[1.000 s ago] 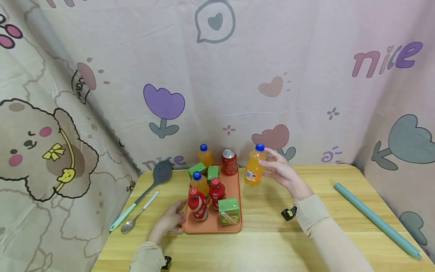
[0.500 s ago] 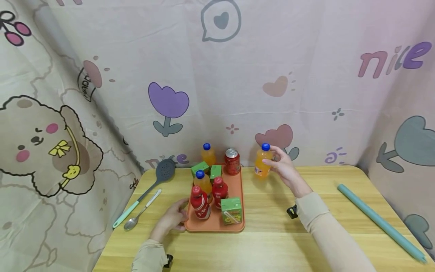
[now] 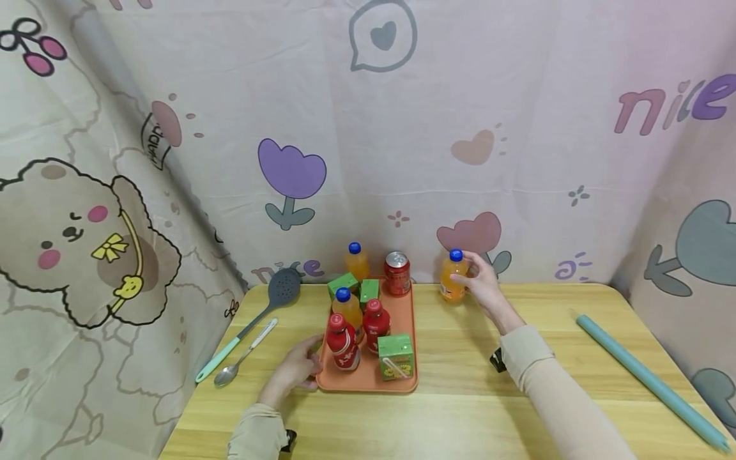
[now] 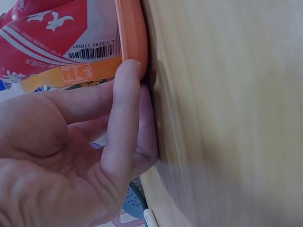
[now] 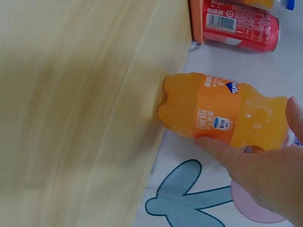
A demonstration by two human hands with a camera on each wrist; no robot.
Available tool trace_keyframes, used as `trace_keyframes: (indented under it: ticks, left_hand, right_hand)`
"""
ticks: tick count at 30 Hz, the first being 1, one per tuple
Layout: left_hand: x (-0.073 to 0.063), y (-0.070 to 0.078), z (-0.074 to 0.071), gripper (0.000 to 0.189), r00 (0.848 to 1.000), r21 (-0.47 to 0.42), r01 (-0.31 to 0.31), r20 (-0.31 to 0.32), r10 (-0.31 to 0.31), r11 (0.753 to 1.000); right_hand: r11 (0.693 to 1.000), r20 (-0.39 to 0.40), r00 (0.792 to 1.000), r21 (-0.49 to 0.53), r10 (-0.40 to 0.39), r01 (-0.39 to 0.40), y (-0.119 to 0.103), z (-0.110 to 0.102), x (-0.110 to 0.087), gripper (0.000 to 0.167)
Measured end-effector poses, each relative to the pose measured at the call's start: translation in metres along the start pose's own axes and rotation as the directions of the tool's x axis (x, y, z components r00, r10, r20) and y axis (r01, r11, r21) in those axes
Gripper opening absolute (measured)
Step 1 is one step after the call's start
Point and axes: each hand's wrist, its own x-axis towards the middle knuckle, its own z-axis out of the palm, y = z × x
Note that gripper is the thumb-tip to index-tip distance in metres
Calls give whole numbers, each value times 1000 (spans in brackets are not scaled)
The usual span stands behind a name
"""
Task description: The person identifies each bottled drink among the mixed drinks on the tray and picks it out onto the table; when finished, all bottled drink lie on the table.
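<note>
My right hand (image 3: 482, 281) holds an orange soda bottle (image 3: 454, 275) with a blue cap. The bottle stands upright near the table's back edge; in the right wrist view, a fingertip lies against the label of the bottle (image 5: 213, 111). At the near left corner of the orange tray (image 3: 368, 386), my left hand (image 3: 297, 367) grips the rim, as the left wrist view shows at the tray's edge (image 4: 132, 38). On the tray stand red bottles (image 3: 343, 350), more orange soda bottles (image 3: 347, 310), green juice boxes (image 3: 395, 358) and a red can (image 3: 397, 275).
Left of the tray lie a slotted turner (image 3: 284, 287) with a mint handle and a metal spoon (image 3: 227, 374). A long teal rod (image 3: 650, 380) lies along the table's right side. A printed curtain (image 3: 379, 166) hangs behind the table.
My right hand has carried the orange soda bottle a little rightward and down onto the table. The left hand stays at the tray's corner. The head view has shifted slightly.
</note>
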Motion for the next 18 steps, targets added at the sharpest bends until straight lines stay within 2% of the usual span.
trace_keyframes:
  ticks: [11,15,18]
  left_hand:
    - [-1,5,-2,77,1000,26,4,-1,-4,1000]
    - [-2,7,-2,76,1000,29,-4,9,4,1000]
    - [-3,7,-2,75,1000,30,-14,19,14,999]
  right_hand:
    - [1000,35,999,2,-10,10,10,-7,4,68]
    - [997,36,998,-54,-58,60,10,-8,1,73]
    - [980,-27,990,-146,-141,135,5,-2,-7,77]
